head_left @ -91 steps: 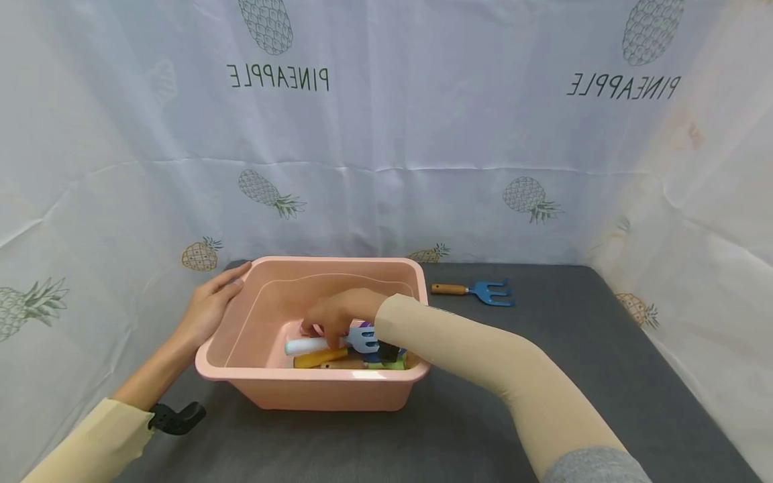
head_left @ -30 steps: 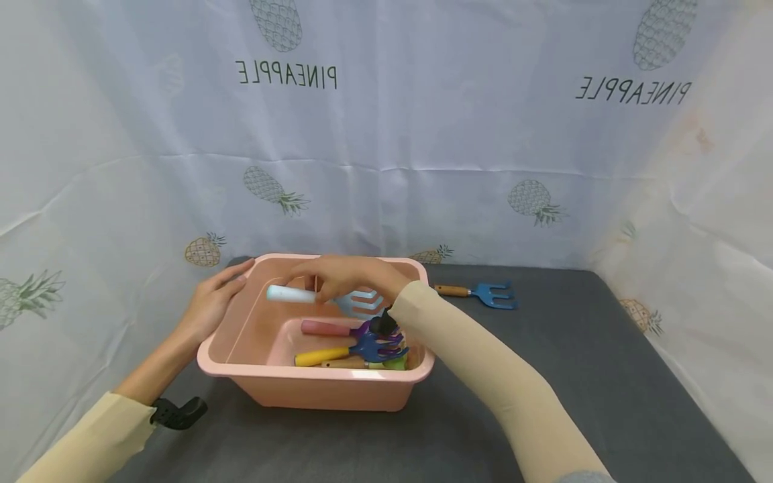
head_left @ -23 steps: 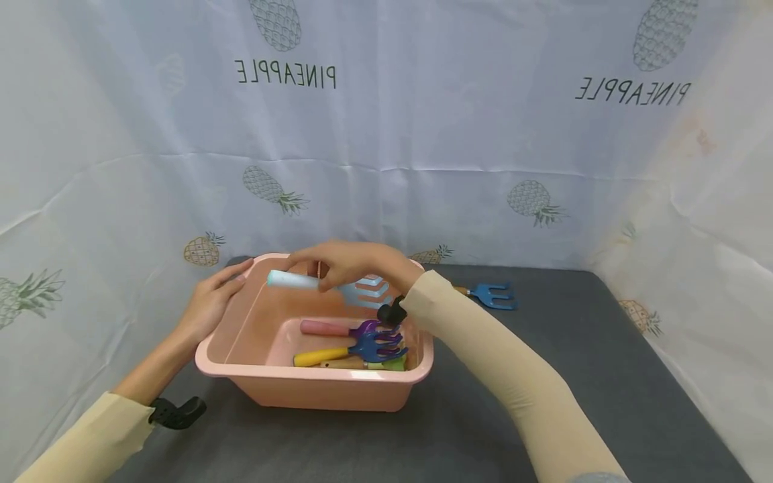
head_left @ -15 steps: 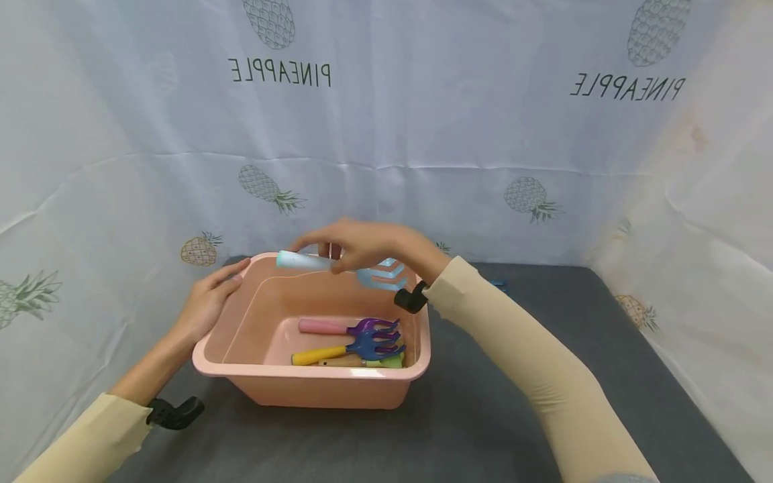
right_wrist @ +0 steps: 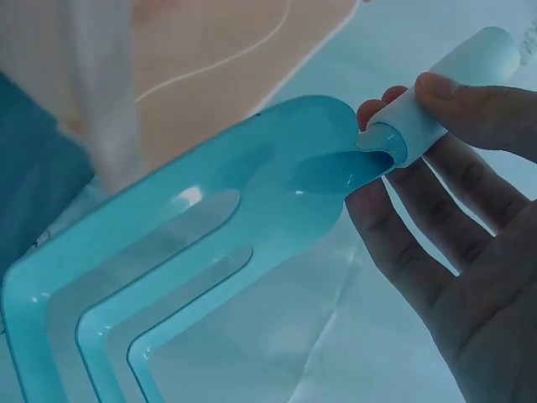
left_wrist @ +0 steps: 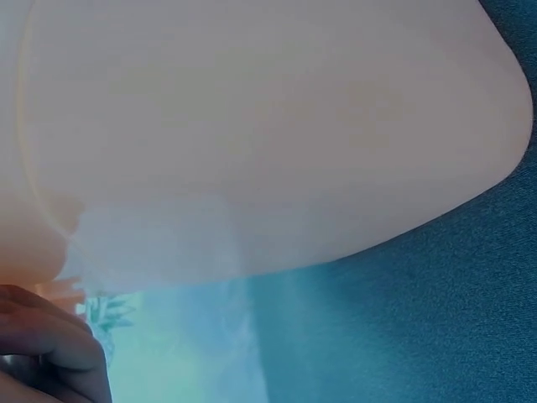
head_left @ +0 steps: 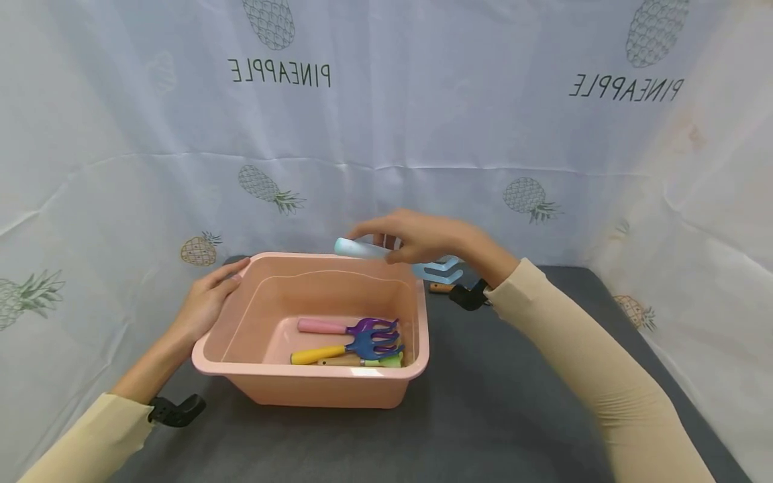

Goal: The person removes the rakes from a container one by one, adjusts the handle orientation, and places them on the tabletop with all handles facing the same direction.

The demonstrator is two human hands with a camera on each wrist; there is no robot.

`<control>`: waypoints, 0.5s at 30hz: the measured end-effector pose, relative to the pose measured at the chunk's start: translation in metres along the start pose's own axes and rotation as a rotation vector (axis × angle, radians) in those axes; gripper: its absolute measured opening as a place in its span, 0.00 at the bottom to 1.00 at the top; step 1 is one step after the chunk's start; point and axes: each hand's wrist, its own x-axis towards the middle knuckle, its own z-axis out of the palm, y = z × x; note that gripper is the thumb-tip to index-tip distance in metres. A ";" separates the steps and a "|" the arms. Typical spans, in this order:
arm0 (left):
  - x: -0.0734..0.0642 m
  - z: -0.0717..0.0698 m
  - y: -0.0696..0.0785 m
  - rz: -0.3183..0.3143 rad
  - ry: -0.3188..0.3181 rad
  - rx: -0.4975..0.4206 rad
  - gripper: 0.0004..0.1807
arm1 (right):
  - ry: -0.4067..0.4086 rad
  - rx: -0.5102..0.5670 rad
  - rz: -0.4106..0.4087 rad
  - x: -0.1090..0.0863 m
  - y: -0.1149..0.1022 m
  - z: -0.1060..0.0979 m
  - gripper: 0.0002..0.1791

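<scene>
My right hand (head_left: 417, 236) pinches a light blue hand rake (head_left: 436, 270) by its pale handle, above the back right rim of a pink plastic basin (head_left: 311, 370). In the right wrist view, thumb and fingers close round the handle of the hand rake (right_wrist: 277, 168), and its bent tines point to the lower left. My left hand (head_left: 205, 302) holds the basin's left rim near the back corner. Inside the basin lie a purple rake with a pink handle (head_left: 322, 327), a blue rake with a yellow handle (head_left: 317, 355) and a wooden-handled green tool (head_left: 383, 361), partly hidden by the front wall.
On the dark grey tabletop (head_left: 507, 376), right of the basin, a wooden handle (head_left: 441, 288) shows; my right arm hides its blue rake head. A pineapple-print white curtain (head_left: 374, 121) hangs behind and at both sides.
My right hand took hold of the light blue hand rake inside the basin, lifted it out and carried it right, past the back right corner. The left hand stays on the rim.
</scene>
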 end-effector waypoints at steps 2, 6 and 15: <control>0.000 0.001 0.000 0.003 0.002 0.002 0.31 | 0.011 0.015 0.022 -0.010 0.005 0.001 0.37; 0.000 0.002 -0.001 0.009 0.006 0.005 0.31 | 0.030 0.024 0.068 -0.030 0.016 0.004 0.37; 0.001 0.001 -0.002 0.019 0.014 0.024 0.30 | 0.083 0.030 0.160 -0.063 0.043 0.016 0.37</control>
